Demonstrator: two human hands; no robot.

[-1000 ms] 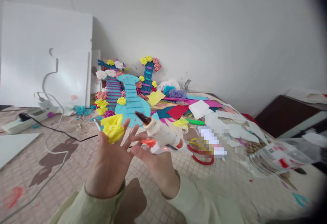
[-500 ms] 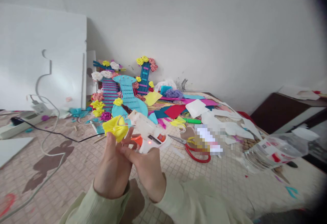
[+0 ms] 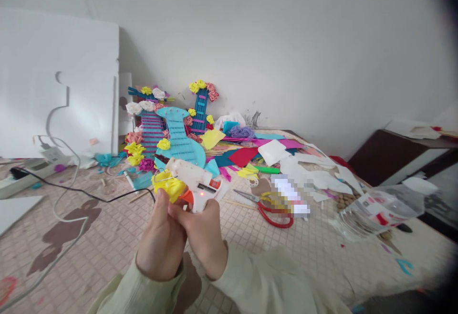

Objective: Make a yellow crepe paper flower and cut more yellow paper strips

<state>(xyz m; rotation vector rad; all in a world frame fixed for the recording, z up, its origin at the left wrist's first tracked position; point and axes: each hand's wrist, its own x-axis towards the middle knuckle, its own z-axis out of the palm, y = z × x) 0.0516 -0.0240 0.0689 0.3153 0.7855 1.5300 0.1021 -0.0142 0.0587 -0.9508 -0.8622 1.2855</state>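
While the left hand pinches a ruffled yellow, paper-like flower just below the nozzle of a white plastic glue gun with an orange trigger, the right hand is wrapped around the gun's handle. The two hands meet beneath the gun. Behind it stands a light-blue, guitar-shaped cutout with dark crossbars; to its right, red-handled metal scissors lie on a grid-patterned tabletop.
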